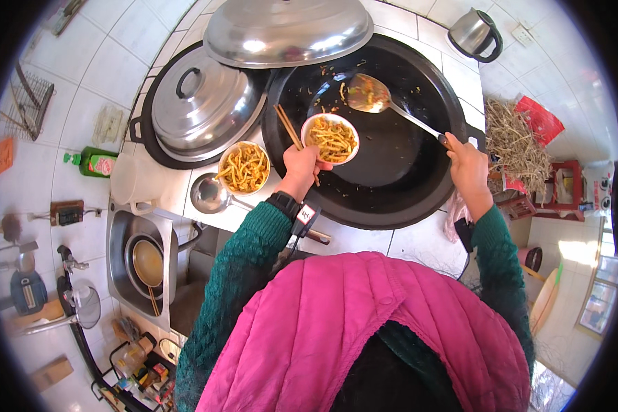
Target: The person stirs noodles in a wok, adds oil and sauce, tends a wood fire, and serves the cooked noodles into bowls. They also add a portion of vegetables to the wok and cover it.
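My left hand [299, 164] grips a white bowl of yellow noodles [332, 140] by its near left side, together with a pair of wooden chopsticks [288, 126]. The bowl is over the left part of a large black wok [386, 206]. My right hand [466, 160] is closed around the handle of a metal wok spatula [369, 95]; food bits cling to its blade, which is over the wok's far side. Scraps of food lie in the wok. Left of it, on the white tiles, stands a second bowl of noodles [244, 169], beside a metal ladle [209, 192].
A domed metal lid [288, 31] overlaps the wok's far rim; another lid [195, 108] covers a second wok at left. A white plastic pitcher [129, 177] stands near the sink [171, 268]. A kettle [471, 33] is at back right, dry stalks [515, 144] at right.
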Action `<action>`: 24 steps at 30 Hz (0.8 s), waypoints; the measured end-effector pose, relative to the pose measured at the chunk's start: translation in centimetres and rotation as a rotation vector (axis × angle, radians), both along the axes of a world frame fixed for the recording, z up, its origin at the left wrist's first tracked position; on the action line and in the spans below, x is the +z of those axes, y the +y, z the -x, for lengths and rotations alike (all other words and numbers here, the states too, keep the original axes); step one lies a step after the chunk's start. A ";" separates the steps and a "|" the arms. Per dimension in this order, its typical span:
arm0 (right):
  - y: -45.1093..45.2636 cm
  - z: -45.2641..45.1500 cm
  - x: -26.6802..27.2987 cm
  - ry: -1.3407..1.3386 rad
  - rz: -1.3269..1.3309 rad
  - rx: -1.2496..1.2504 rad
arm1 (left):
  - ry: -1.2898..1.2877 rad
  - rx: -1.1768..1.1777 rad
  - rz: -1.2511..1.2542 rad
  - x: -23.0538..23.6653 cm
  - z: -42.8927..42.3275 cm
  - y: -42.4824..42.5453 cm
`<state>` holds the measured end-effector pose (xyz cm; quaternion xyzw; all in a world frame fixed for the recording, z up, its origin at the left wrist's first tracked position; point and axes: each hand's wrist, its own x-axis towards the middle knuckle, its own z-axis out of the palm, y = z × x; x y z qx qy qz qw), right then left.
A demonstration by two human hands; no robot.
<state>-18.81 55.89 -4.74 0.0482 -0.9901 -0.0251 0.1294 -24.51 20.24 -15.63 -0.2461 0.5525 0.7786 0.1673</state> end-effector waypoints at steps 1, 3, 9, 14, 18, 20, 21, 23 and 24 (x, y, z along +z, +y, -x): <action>0.8 0.6 -0.2 -0.099 -0.048 -0.111 | 0.007 -0.005 -0.011 0.1 -0.3 0.0; 3.0 2.4 -0.3 -0.315 -0.083 -0.196 | 0.004 -0.031 -0.006 0.4 -1.0 -0.2; 7.4 5.8 -3.9 -0.696 -0.108 -0.142 | -0.046 -0.063 0.058 1.8 -3.2 -1.2; 2.6 9.3 -14.1 -0.745 0.238 0.101 | -0.081 -0.087 0.076 2.1 -4.1 -1.4; -3.4 12.2 -20.3 -0.694 0.804 -0.041 | -0.071 -0.044 0.028 2.3 -4.1 -1.4; -5.0 13.3 -21.5 -0.763 1.051 -0.208 | -0.049 -0.031 0.028 2.5 -4.0 -1.4; -5.4 13.7 -21.8 -0.710 1.064 -0.172 | -0.064 -0.015 0.017 2.7 -4.0 -1.3; -5.5 14.3 -21.8 -0.651 1.111 -0.130 | -0.041 -0.011 0.024 2.8 -3.9 -1.4; -5.3 14.4 -21.6 -0.612 1.140 -0.074 | -0.052 -0.010 0.024 2.9 -3.8 -1.4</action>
